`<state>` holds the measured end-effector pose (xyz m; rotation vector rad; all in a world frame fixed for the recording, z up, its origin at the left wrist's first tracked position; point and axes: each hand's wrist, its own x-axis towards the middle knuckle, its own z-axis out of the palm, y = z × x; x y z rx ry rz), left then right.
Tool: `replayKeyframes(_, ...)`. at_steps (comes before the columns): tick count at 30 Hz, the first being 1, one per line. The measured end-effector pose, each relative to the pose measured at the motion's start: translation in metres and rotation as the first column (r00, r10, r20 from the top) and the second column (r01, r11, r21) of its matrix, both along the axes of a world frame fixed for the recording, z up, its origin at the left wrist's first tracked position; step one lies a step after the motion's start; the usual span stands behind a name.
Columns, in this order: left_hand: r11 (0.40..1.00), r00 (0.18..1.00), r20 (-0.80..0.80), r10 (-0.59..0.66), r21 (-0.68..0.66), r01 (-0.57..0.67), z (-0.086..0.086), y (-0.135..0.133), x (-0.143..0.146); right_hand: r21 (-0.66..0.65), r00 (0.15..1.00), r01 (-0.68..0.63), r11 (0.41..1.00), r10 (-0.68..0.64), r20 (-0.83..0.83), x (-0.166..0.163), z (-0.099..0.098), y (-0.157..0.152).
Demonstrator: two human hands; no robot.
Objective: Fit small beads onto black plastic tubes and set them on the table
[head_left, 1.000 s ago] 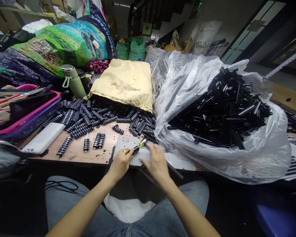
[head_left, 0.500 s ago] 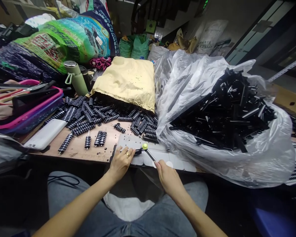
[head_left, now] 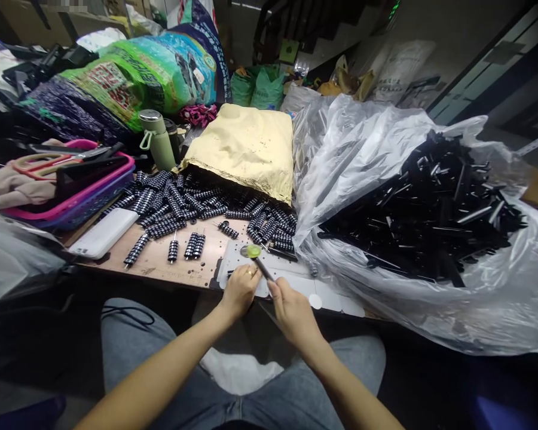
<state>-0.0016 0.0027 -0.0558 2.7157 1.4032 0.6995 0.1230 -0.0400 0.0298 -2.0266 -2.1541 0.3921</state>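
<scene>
My right hand (head_left: pixel 291 310) is closed round the thin handle of a small hammer whose yellow-green head (head_left: pixel 253 251) hovers over a pale perforated plate (head_left: pixel 291 280) at the table's front edge. My left hand (head_left: pixel 241 288), with a ring on one finger, is pinched on a small dark part that it presses against the plate just under the hammer head. Beyond the plate lies a heap of black ribbed rollers (head_left: pixel 183 206), spilling from a yellow sack (head_left: pixel 246 146).
A big clear plastic bag (head_left: pixel 412 197) full of black rods fills the right side. At the left are a white power bank (head_left: pixel 103 233), a pink basket (head_left: pixel 67 191), a green flask (head_left: pixel 156 140) and printed sacks (head_left: pixel 152 71). My knees sit below the table edge.
My right hand took up the hammer from the plate, raised it, and now its head has come down closer to my left hand's fingers. The view has shifted slightly leftward.
</scene>
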Motion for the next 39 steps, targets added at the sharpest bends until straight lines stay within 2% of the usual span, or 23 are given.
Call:
replayKeyframes(3,0.995,0.997,0.079,-0.025,-0.094,0.032,0.020,-0.014,0.006,0.055,0.996,0.072,0.996,-0.074,0.038,0.024,-0.007,0.008)
replayKeyframes(5,0.989,0.988,0.136,-0.071,-0.120,0.087,0.032,-0.017,0.001,0.062,0.990,0.092,0.994,-0.098,0.096,0.039,-0.020,0.011)
replayKeyframes(6,0.989,0.986,0.158,-0.056,-0.127,0.076,0.038,-0.013,-0.007,0.067,0.986,0.101,0.993,-0.109,0.127,0.046,-0.028,0.013)
replayKeyframes(8,0.990,0.981,0.167,0.098,-0.116,-0.079,0.046,0.010,-0.036,0.101,0.976,0.111,0.989,-0.128,0.177,0.057,-0.043,0.013)
replayKeyframes(9,0.969,0.964,0.132,0.231,-0.114,-0.217,0.049,0.027,-0.055,0.130,0.973,0.105,0.986,-0.129,0.193,0.061,-0.049,0.013)
replayKeyframes(10,0.921,0.919,0.081,0.385,-0.107,-0.376,0.051,0.046,-0.076,0.163,0.971,0.095,0.982,-0.127,0.203,0.065,-0.054,0.013)
replayKeyframes(11,0.847,0.849,0.023,0.528,-0.087,-0.524,0.052,0.065,-0.098,0.199,0.970,0.082,0.977,-0.124,0.209,0.067,-0.058,0.013)
replayKeyframes(12,0.785,0.788,-0.049,0.614,-0.069,-0.616,0.052,0.082,-0.119,0.235,0.971,0.067,0.970,-0.118,0.209,0.069,-0.060,0.014)
replayKeyframes(13,0.758,0.758,-0.113,0.642,-0.052,-0.650,0.051,0.097,-0.137,0.271,0.973,0.051,0.961,-0.108,0.204,0.070,-0.060,0.016)
replayKeyframes(14,0.758,0.754,-0.174,0.633,-0.058,-0.650,0.049,0.109,-0.151,0.303,0.977,0.035,0.952,-0.096,0.192,0.069,-0.060,0.019)
replayKeyframes(17,0.798,0.773,-0.309,0.554,-0.069,-0.599,0.043,0.127,-0.173,0.372,0.991,-0.008,0.928,-0.042,0.126,0.064,-0.053,0.032)
replayKeyframes(20,0.839,0.782,-0.389,0.487,-0.042,-0.543,0.039,0.127,-0.173,0.395,0.998,-0.041,0.918,0.019,0.059,0.055,-0.041,0.047)
replayKeyframes(22,0.864,0.789,-0.412,0.456,-0.008,-0.504,0.041,0.126,-0.171,0.406,0.998,-0.055,0.912,0.046,0.032,0.053,-0.029,0.058)
replayKeyframes(24,0.875,0.803,-0.378,0.461,0.040,-0.483,0.047,0.124,-0.170,0.431,1.000,-0.009,0.902,0.000,0.021,0.062,-0.016,0.070)
replayKeyframes(27,0.871,0.849,-0.200,0.489,0.072,-0.485,0.063,0.119,-0.164,0.468,0.985,0.144,0.872,-0.170,0.012,0.090,0.002,0.090)
replayKeyframes(30,0.893,0.883,0.132,0.450,-0.066,-0.445,0.078,0.107,-0.142,0.427,0.987,0.148,0.892,-0.163,-0.003,0.118,0.012,0.109)
replayKeyframes(31,0.903,0.863,0.267,0.428,-0.163,-0.398,0.081,0.101,-0.132,0.410,0.991,0.127,0.903,-0.131,-0.016,0.124,0.013,0.112)
replayKeyframes(33,0.899,0.759,0.510,0.405,-0.375,-0.228,0.084,0.087,-0.108,0.395,0.994,0.103,0.913,-0.083,-0.066,0.128,0.016,0.113)
replayKeyframes(36,0.826,0.592,0.689,0.419,-0.559,0.066,0.087,0.064,-0.070,0.432,0.983,0.125,0.893,-0.054,-0.173,0.115,0.024,0.100)
replayKeyframes(38,0.790,0.561,0.725,0.398,-0.582,0.192,0.090,0.051,-0.045,0.399,0.910,0.205,0.894,-0.024,-0.414,0.098,0.030,0.089)
replayKeyframes(39,0.784,0.564,0.741,0.365,-0.571,0.243,0.092,0.045,-0.033,0.323,0.813,0.241,0.915,-0.009,-0.582,0.088,0.032,0.084)
